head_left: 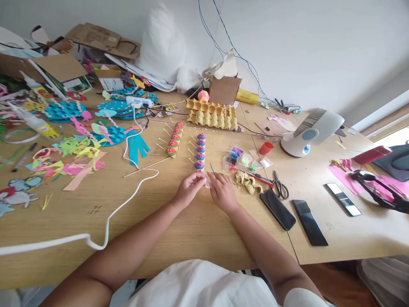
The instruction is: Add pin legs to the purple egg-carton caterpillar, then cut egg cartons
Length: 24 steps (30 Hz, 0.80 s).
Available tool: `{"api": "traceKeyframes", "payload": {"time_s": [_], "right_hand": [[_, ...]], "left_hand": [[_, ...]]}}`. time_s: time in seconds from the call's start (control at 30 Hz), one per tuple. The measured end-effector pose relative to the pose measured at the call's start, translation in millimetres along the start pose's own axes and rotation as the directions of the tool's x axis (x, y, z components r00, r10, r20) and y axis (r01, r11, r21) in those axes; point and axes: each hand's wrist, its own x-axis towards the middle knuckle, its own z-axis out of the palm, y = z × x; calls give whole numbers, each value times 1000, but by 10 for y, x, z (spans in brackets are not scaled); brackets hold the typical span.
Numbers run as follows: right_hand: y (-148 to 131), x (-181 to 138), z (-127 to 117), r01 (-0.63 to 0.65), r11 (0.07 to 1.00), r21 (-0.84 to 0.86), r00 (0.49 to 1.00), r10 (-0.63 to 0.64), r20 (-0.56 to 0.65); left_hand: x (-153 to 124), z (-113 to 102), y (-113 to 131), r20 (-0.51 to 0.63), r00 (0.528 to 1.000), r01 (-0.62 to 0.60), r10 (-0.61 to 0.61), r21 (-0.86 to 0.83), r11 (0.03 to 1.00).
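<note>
A softly creased white top (pixel 191 285) at the bottom centre of the frame, its short white sleeve (pixel 302 297) at lower right

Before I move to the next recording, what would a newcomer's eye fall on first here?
Probably the bumpy red-and-green strip and blue-and-purple strip side by side near the middle, both bristling with thin sticks. The left hand and right hand are close together at the latter's near end. Next might come the white desk fan on the right.

I count two painted strips (pixel 200 149), one fan (pixel 310 129), seemingly three phones (pixel 277 209).
</note>
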Motion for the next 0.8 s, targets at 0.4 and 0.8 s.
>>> {"api": "traceKeyframes", "payload": {"time_s": [0.4, 0.8], "right_hand": [[78, -70, 63, -32, 967, 252, 939, 116, -325], [-28, -71, 74, -54, 927, 370, 978, 123, -167]], "left_hand": [[-1, 33, -106, -52, 994, -84, 92, 134, 987], [-45, 65, -71, 39, 966, -256, 254, 252, 933]]}}
